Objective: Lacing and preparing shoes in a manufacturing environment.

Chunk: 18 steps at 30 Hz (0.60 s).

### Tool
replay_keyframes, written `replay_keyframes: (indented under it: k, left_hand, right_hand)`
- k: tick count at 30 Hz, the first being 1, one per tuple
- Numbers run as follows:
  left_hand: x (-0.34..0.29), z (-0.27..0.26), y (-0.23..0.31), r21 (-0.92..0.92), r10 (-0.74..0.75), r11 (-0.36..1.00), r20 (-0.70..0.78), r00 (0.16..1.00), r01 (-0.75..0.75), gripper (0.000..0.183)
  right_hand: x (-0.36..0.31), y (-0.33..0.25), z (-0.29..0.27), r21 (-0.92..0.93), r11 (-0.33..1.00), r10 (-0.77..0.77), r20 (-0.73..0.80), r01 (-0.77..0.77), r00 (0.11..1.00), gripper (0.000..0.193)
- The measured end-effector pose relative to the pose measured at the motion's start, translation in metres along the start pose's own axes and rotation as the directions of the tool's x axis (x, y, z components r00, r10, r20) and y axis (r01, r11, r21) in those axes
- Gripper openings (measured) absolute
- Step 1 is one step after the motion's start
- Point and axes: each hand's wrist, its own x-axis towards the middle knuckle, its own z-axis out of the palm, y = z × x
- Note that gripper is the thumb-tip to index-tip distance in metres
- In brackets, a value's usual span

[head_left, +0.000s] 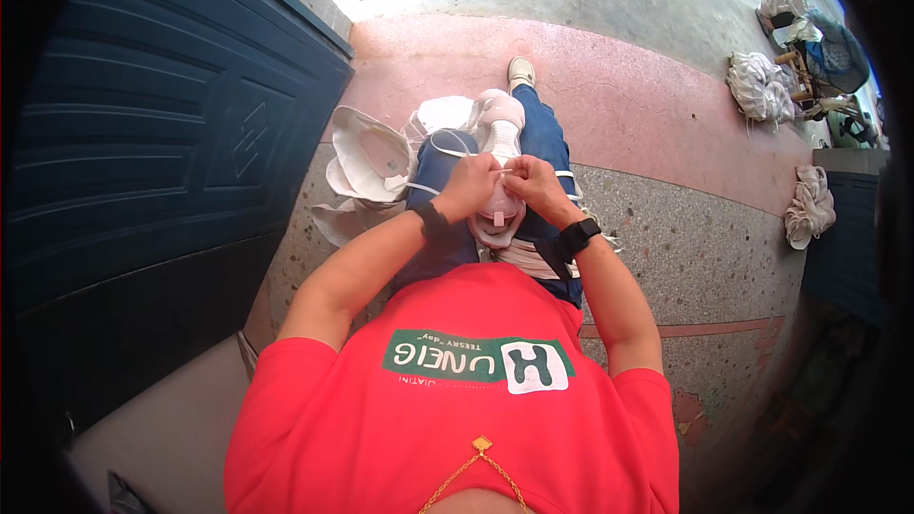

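A pale pink and white shoe upper (501,112) lies lengthwise between my jeans-clad thighs, its padded collar toward me. Over its middle, the fingertips of my left hand (466,187) and my right hand (540,185) are pinched close together on a thin white shoelace (449,149). Part of that lace loops out over my left knee. My fingers cover the eyelets beneath them, so how the lace is threaded cannot be seen. Beside my left leg several loose white shoe uppers (369,154) are heaped. More pale material (533,259) sits under the upper, near my lap.
A dark blue panelled door (162,114) stands close on my left. To the far right are a tied bundle of white uppers (760,86) and a blue seat-like object (838,52). Another pale bundle (809,207) lies nearer. The speckled floor (685,238) meets a pink strip.
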Motion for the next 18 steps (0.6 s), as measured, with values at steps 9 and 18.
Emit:
replay_keyframes:
  k: [9, 18]
  left_hand:
    - [0.005, -0.033, -0.002, -0.318, -0.070, 0.944, 0.077, 0.995, 0.091, 0.016]
    - [0.007, -0.075, 0.018, -0.566, -0.253, 0.643, 0.479, 0.841, 0.516, 0.015]
  right_hand:
    - [-0.013, -0.015, -0.007, -0.350, 0.933, -0.098, -0.006, 0.090, 0.995, 0.036]
    - [-0.024, -0.066, -0.004, -0.228, 0.963, -0.132, 0.061, 0.143, 0.989, 0.035]
